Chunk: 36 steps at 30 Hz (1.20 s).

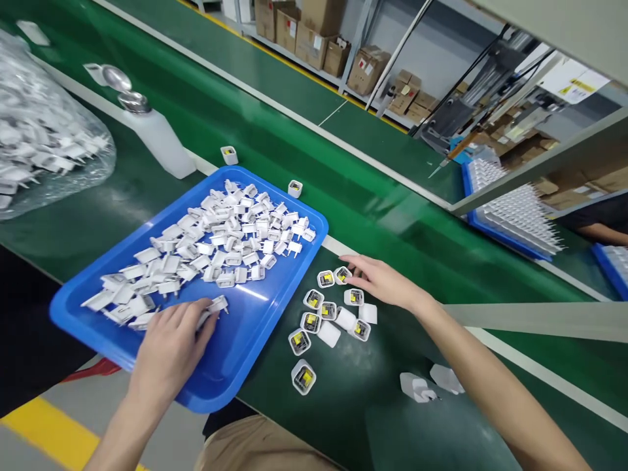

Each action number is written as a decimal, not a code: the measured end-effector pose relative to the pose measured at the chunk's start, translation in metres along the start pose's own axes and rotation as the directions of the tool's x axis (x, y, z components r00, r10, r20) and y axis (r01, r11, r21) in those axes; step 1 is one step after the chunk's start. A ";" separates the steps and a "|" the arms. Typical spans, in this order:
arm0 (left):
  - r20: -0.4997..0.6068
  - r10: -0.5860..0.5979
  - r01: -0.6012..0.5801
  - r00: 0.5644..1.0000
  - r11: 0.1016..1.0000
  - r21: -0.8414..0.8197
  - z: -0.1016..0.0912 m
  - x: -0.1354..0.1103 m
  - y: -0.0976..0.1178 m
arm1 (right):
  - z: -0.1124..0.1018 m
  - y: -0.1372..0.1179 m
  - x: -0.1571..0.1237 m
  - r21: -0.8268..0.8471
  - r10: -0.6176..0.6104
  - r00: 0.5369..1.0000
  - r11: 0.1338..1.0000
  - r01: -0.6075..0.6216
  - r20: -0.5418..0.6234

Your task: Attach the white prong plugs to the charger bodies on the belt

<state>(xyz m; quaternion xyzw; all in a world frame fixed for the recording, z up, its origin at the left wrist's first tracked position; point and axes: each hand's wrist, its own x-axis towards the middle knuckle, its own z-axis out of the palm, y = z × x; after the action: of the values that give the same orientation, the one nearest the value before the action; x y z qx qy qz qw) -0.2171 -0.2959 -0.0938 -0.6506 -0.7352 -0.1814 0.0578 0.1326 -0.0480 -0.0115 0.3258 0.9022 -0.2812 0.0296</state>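
Left hand (169, 353) sits low in a blue plastic tray (235, 171), fingers curled narrow around one white prong piece (213, 307), whose end shows past the fingertips. The piece lies at the edge of a loose heap of white prong pieces (210, 245), which covers most of the tray.

Right hand (385, 281) reaches across the green conveyor belt (392, 229), just beside the tray. Fingers are extended and loosely spread, holding nothing. Fingertips (350, 263) are at the top of a cluster of white charger cubes (311, 322) with yellow insides. Cannot tell if they touch the nearest cube or sit just above it.

Two single cubes (295, 188) stand beyond the tray's far rim. Two white charger shells (417, 386) lie on the belt near the right forearm.

Farther left, a clear plastic bag of white parts (39, 124) and a white pump bottle (157, 137) rest on the belt. At right, another blue tray (515, 216) holds neat rows of white parts. A co-worker's forearm (598, 232) shows beyond it.
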 end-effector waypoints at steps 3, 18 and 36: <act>0.032 -0.036 0.037 0.999 0.999 -0.014 -0.004 -0.002 0.004 | -0.011 -0.014 -0.023 -0.032 0.022 0.990 0.999 -0.026 -0.136; 0.056 -0.206 0.213 0.977 0.957 -0.197 -0.044 -0.003 0.063 | 0.098 -0.140 -0.153 0.369 0.099 0.828 0.920 0.135 -0.552; 0.335 0.316 -0.039 0.887 0.777 -0.629 -0.020 0.037 0.226 | 0.158 -0.086 -0.261 0.732 0.728 0.126 0.681 -0.024 -0.674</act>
<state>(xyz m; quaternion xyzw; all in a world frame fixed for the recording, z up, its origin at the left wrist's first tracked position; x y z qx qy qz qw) -0.0041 -0.2484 -0.0206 -0.7257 -0.5659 -0.2551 -0.2968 0.2651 -0.3344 -0.0408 0.6485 0.4707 -0.2538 -0.5418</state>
